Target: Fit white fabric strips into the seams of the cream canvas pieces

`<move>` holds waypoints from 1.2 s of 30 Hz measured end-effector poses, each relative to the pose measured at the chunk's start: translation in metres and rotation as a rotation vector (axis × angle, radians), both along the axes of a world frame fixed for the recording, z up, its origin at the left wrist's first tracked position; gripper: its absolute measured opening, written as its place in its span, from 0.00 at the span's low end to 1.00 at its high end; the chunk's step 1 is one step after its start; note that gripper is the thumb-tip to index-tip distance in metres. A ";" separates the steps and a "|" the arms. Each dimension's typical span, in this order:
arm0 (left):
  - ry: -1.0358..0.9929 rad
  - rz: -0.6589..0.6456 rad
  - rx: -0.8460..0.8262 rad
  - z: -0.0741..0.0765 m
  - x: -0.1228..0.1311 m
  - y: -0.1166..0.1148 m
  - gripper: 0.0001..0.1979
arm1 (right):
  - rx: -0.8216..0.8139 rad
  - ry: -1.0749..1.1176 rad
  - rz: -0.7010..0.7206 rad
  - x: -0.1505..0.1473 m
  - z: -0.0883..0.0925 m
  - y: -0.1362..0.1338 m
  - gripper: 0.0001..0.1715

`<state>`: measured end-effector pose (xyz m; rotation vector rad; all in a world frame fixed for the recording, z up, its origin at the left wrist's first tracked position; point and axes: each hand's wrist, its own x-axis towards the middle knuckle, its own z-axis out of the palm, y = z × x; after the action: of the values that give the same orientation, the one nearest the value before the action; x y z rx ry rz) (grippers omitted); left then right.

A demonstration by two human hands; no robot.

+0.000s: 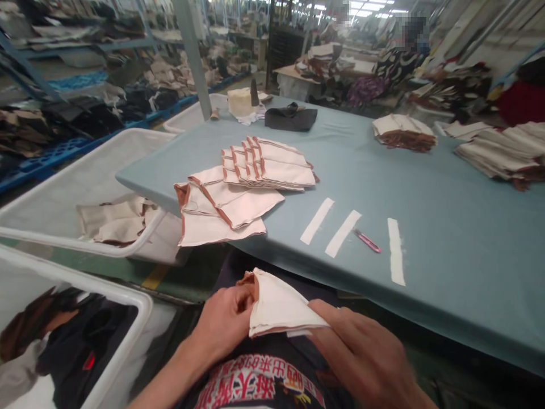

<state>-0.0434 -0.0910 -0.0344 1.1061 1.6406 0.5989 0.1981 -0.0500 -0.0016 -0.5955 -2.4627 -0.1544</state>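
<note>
Above my lap, in front of the table edge, a cream fabric piece (pixel 281 301) with brown edging is held between both hands. My left hand (pixel 227 318) grips its left end, fingers curled at the brown edge. My right hand (pixel 361 346) holds the right end, its fingers partly hidden by the cloth. Beyond it, a stack of similar cream pieces (pixel 283 162) lies on the table, with loosely fanned pieces (pixel 242 199) at the near left edge. Three white strips, the nearest one (pixel 395 250) at the right, lie beside a pink cutter (pixel 368 241).
White bins (pixel 142 309) stand left of the blue-green table (pixel 460 250), holding dark and cream cloth. More fabric stacks (pixel 404 133) lie at the table's far right. A black cloth bundle (pixel 290 117) rests at the back. A person (pixel 400 57) is in the background.
</note>
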 end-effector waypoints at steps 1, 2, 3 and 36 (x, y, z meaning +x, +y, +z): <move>0.223 -0.022 0.025 -0.001 -0.004 0.005 0.23 | 0.003 -0.030 -0.012 0.000 -0.003 0.000 0.24; 0.392 -0.034 0.070 -0.002 -0.007 0.009 0.19 | 0.003 -0.051 -0.021 0.000 -0.006 -0.001 0.25; 0.485 -0.048 0.136 -0.003 -0.009 0.012 0.16 | -0.001 -0.063 -0.028 -0.001 -0.010 -0.001 0.25; -0.131 -0.247 0.455 0.035 0.023 0.029 0.15 | -1.163 0.650 -0.420 -0.041 -0.021 0.000 0.17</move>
<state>-0.0203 -0.0624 0.0006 1.5366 1.2589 0.8864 0.1569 -0.0503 -0.0227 -1.3494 -1.5585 1.1810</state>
